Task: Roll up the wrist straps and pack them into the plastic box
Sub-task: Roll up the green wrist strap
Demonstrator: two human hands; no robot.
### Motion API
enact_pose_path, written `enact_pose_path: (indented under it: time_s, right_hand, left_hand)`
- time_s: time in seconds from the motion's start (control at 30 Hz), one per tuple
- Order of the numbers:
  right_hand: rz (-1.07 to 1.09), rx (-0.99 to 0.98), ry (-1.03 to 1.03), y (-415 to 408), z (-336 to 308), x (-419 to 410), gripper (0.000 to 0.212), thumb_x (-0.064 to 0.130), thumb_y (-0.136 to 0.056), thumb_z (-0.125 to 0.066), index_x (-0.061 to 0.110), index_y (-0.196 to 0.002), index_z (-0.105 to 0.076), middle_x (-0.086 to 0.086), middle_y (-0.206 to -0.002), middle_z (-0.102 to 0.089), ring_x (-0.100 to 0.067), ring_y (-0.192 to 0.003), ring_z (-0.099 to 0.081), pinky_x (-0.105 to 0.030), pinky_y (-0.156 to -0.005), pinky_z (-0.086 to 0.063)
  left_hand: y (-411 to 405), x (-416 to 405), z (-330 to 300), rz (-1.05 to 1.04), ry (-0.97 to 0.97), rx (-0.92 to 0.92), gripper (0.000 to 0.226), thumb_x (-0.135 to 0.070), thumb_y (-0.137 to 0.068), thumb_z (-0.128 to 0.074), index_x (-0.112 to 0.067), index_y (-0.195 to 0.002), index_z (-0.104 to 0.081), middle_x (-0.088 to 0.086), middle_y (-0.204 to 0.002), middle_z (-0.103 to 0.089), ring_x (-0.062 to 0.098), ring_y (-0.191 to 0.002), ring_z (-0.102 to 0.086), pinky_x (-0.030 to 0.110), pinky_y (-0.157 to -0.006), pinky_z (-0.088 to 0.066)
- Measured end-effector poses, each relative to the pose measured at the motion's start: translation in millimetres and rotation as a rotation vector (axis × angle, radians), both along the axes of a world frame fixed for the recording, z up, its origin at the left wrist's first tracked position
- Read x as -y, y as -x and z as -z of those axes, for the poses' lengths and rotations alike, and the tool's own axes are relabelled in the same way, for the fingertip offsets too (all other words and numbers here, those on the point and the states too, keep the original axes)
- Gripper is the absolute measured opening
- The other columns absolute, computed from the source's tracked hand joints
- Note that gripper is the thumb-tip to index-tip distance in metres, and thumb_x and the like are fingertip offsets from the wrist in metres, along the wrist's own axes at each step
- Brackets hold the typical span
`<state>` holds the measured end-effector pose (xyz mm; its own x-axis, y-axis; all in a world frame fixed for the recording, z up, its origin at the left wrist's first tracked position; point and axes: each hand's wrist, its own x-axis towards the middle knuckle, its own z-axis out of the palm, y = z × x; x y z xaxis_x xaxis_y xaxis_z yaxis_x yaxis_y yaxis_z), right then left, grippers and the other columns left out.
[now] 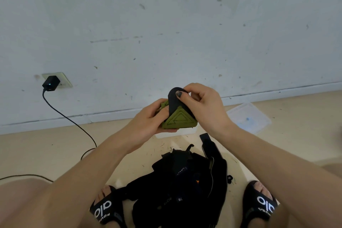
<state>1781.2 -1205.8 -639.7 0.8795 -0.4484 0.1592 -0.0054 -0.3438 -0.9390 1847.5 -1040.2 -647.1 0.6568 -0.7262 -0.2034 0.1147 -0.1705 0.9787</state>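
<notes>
An olive-green wrist strap (pixel 178 119) with a black tab end is rolled into a bundle and held above the floor at the centre of the view. My left hand (pixel 150 118) grips the roll from the left and below. My right hand (pixel 200 102) pinches the black tab at the top of the roll, thumb pressed on it. A pile of black wrist straps (pixel 183 179) lies on the floor between my feet. Below and behind my hands, the clear plastic box (pixel 174 134) is mostly hidden; only part of its edge shows.
A clear plastic lid (pixel 249 116) lies on the floor to the right, near the wall. A black charger (pixel 50 83) sits in a wall socket at left, its cable (pixel 77 126) trailing over the floor. My feet in black slippers (pixel 104 207) flank the pile.
</notes>
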Motion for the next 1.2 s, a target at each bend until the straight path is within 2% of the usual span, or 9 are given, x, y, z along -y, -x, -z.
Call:
enact_pose_path:
  time_s: [0.17, 0.33, 0.43, 0.57, 0.77, 0.87, 0.97, 1.07, 1.2]
  right_hand:
    - [0.062, -0.010, -0.083, 2, 3, -11, 0.021, 0.026, -0.101, -0.062, 0.015, -0.087, -0.073, -0.008, -0.097, -0.060, -0.015, -0.090, -0.060, -0.030, -0.081, -0.049]
    - [0.144, -0.040, -0.314, 12, 9, -31, 0.023, 0.020, -0.102, -0.056, 0.004, -0.088, -0.064, -0.001, -0.075, -0.058, -0.013, -0.070, -0.053, -0.028, -0.066, -0.046]
    - [0.187, -0.026, -0.355, 18, 9, -38, 0.014, 0.013, -0.101, -0.052, 0.013, -0.098, -0.066, 0.000, -0.087, -0.063, -0.013, -0.079, -0.059, -0.031, -0.071, -0.054]
    - [0.228, -0.073, -0.376, 26, 15, -31, 0.024, 0.009, -0.101, -0.045, 0.022, -0.107, -0.064, 0.001, -0.094, -0.060, -0.015, -0.081, -0.059, -0.032, -0.070, -0.055]
    - [0.132, -0.198, -0.192, 53, 33, 2, 0.021, 0.024, -0.106, -0.044, 0.025, -0.120, -0.059, 0.007, -0.104, -0.062, -0.005, -0.091, -0.059, -0.014, -0.067, -0.044]
    - [-0.054, -0.286, 0.159, 74, 48, 29, 0.045, 0.027, -0.096, -0.061, 0.027, -0.140, -0.050, 0.002, -0.127, -0.056, -0.011, -0.113, -0.055, -0.024, -0.091, -0.045]
    - [-0.151, -0.389, 0.360, 83, 74, 55, 0.064, 0.026, -0.080, -0.078, 0.021, -0.137, -0.048, -0.004, -0.124, -0.053, -0.019, -0.112, -0.055, -0.034, -0.094, -0.048]
    - [-0.139, -0.472, 0.446, 81, 101, 84, 0.064, 0.028, -0.078, -0.082, 0.015, -0.132, -0.050, -0.006, -0.121, -0.055, -0.024, -0.108, -0.057, -0.037, -0.094, -0.048]
    - [-0.078, -0.565, 0.444, 76, 147, 125, 0.061, 0.030, -0.079, -0.081, 0.010, -0.129, -0.051, -0.009, -0.117, -0.056, -0.026, -0.104, -0.056, -0.036, -0.087, -0.046]
  left_hand:
    - [8, 1, -1, -0.019, 0.013, 0.021, 0.029, -0.035, -0.108, -0.047, -0.021, -0.128, -0.063, 0.004, -0.117, -0.074, 0.020, -0.110, -0.072, 0.035, -0.093, -0.060]
    - [16, 7, -3, -0.093, -0.013, -0.094, 0.040, -0.040, -0.110, -0.036, -0.016, -0.118, -0.068, 0.010, -0.114, -0.073, 0.023, -0.103, -0.073, 0.040, -0.087, -0.061]
    - [21, 13, 0, -0.150, -0.034, -0.042, 0.036, -0.038, -0.107, -0.049, -0.003, -0.110, -0.056, 0.010, -0.100, -0.070, 0.021, -0.089, -0.070, 0.037, -0.077, -0.058]
    - [31, 27, 8, -0.165, -0.053, -0.084, 0.027, -0.032, -0.102, -0.056, -0.006, -0.105, -0.058, 0.011, -0.096, -0.068, 0.021, -0.083, -0.070, 0.036, -0.072, -0.057]
    - [34, 63, 29, -0.127, -0.161, -0.114, 0.040, -0.035, -0.088, -0.056, -0.006, -0.115, -0.064, 0.018, -0.103, -0.069, 0.023, -0.085, -0.070, 0.038, -0.069, -0.055]
    - [32, 89, 43, -0.141, -0.203, -0.101, 0.020, -0.027, -0.091, -0.053, -0.012, -0.100, -0.062, 0.007, -0.092, -0.065, 0.022, -0.082, -0.064, 0.037, -0.070, -0.053]
    - [38, 121, 63, -0.093, -0.241, -0.047, 0.010, -0.023, -0.092, -0.052, -0.018, -0.085, -0.057, -0.001, -0.084, -0.058, 0.016, -0.077, -0.056, 0.029, -0.066, -0.043]
    - [43, 153, 93, -0.018, -0.284, 0.083, 0.015, -0.022, -0.098, -0.048, -0.012, -0.089, -0.055, -0.002, -0.084, -0.054, 0.012, -0.076, -0.052, 0.026, -0.065, -0.041]
    - [36, 181, 139, 0.099, -0.365, 0.067, 0.033, -0.039, -0.107, -0.032, -0.015, -0.119, -0.051, 0.009, -0.108, -0.059, 0.025, -0.103, -0.061, 0.045, -0.098, -0.053]
